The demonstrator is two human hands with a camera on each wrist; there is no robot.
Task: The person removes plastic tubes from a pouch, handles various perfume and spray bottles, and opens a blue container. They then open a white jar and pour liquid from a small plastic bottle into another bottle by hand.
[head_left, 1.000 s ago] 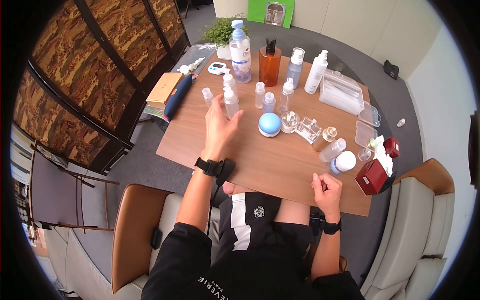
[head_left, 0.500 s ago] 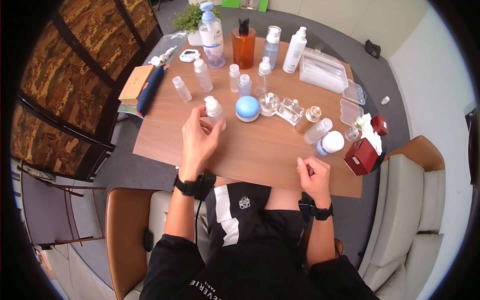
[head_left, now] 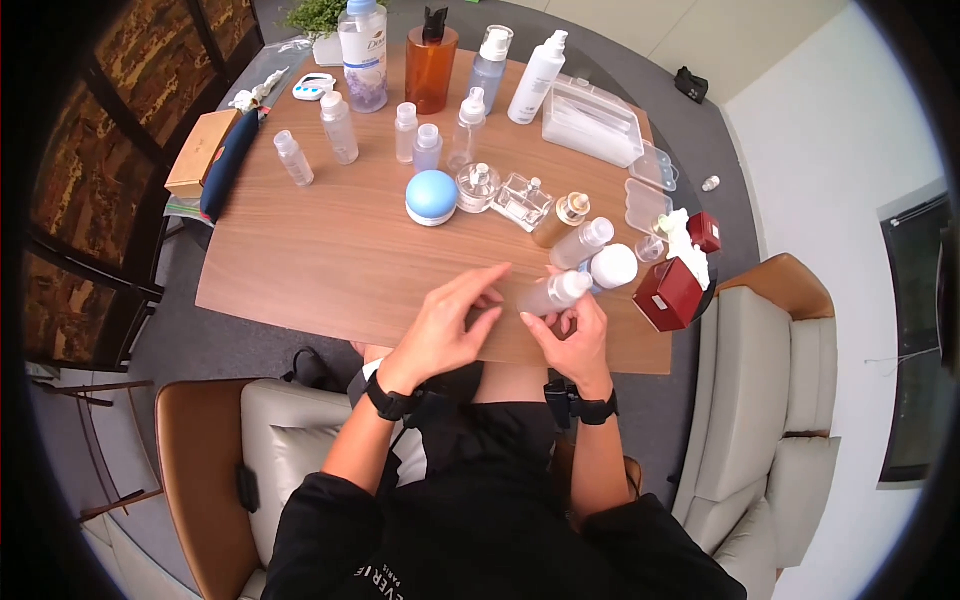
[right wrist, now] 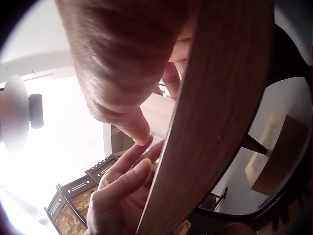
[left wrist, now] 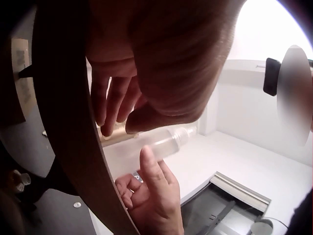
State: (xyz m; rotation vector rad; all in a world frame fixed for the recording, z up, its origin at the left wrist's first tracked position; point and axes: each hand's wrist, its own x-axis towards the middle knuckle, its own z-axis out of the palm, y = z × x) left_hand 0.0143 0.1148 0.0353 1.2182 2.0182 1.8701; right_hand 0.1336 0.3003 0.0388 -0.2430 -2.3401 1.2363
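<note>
A small frosted bottle with a white top [head_left: 552, 294] is tilted over the table's front part, its top towards the right. My right hand [head_left: 577, 345] holds it between thumb and fingers. Just left of the bottle's base, my left hand [head_left: 445, 330] has its fingers loosely bent with a gap to the bottle, holding nothing. In the left wrist view the bottle [left wrist: 164, 144] lies between my left hand [left wrist: 161, 63] and the right hand's thumb [left wrist: 150, 166]. The right wrist view shows part of the pale bottle [right wrist: 159, 112] beside my right hand [right wrist: 122, 58].
Behind the hands stand a blue-lidded jar [head_left: 431, 197], an orange bottle [head_left: 431, 72], a clear box [head_left: 593, 122] and several other bottles. Close behind the held bottle are a clear bottle [head_left: 582, 243] and a white-lidded jar [head_left: 612, 267]. A red box [head_left: 669, 294] is at right.
The small bottle has moved from the table's left side to the right front. My left hand carried it rightward and let go; my right hand has taken hold of it. The head view has shifted right.
</note>
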